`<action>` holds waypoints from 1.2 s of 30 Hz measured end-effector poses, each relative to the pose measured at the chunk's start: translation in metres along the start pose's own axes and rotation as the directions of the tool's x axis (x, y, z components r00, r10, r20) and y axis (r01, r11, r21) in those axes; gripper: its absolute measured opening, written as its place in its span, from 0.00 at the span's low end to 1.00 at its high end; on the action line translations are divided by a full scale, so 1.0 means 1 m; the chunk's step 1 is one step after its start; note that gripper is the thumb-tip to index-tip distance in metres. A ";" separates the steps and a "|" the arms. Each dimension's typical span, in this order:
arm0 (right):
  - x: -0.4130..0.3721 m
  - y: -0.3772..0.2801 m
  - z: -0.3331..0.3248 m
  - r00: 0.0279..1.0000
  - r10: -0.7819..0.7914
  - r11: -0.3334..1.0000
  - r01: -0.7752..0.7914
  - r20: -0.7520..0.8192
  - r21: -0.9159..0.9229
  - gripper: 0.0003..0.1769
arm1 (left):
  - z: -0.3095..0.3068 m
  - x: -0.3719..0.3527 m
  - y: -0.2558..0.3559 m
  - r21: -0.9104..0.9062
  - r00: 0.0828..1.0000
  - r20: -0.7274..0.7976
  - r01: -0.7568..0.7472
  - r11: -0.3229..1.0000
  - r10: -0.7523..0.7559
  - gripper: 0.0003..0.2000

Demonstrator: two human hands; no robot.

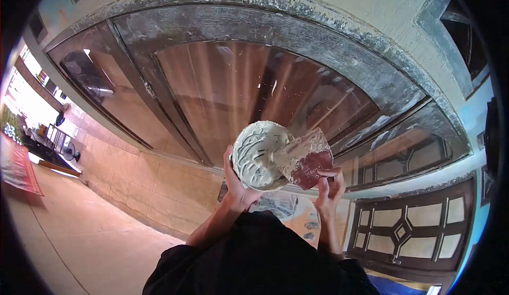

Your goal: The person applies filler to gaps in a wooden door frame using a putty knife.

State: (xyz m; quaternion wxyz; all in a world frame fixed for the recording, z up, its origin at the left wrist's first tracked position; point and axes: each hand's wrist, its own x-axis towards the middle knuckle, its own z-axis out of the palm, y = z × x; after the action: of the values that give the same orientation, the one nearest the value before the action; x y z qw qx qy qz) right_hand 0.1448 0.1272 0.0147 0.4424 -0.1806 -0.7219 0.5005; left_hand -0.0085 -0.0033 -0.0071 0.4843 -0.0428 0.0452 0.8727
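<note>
A round tub (288, 132) of pale grey putty (253, 154) is held up in front of me, its surface ridged with curved strokes. My left hand (237, 184) wraps around the tub's lower left side. In my right hand (329, 191), thumb and fingers pinch the near corner of a flat reddish-brown putty spreader (316, 169). Putty coats much of the spreader's blade, and its left end overlaps the tub's right side. The hidden fingers of my left hand lie under the tub.
A wooden door frame with glass panes (222, 88) spans the view just ahead, its arched top rail (339, 51) smeared with whitish filler. Tiled floor (154, 183) runs below. At left stand a fan (69, 150) and a red cloth (21, 165); at lower right is a dark panelled door (408, 231).
</note>
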 end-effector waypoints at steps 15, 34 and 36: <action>0.029 0.016 0.014 0.851 -0.523 0.751 0.490 0.053 -0.443 0.11 | 0.005 -0.003 0.014 0.051 0.992 0.030 -0.126 0.991 0.125 0.33; 0.090 -0.005 0.044 0.321 -0.911 0.201 0.894 0.260 -0.401 0.16 | 0.035 -0.036 0.042 -0.004 0.948 0.171 -0.273 0.962 0.269 0.36; 0.093 0.005 0.057 0.300 -0.935 0.211 0.900 0.191 -0.382 0.14 | 0.037 -0.041 0.045 -0.022 0.928 0.192 -0.321 0.947 0.319 0.36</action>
State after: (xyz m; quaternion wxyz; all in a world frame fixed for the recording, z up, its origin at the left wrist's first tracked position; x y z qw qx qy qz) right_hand 0.0465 0.1632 0.0468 0.6294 0.1704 -0.7574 -0.0347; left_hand -0.0266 -0.0573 0.0358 0.3377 0.0523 0.0086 0.9398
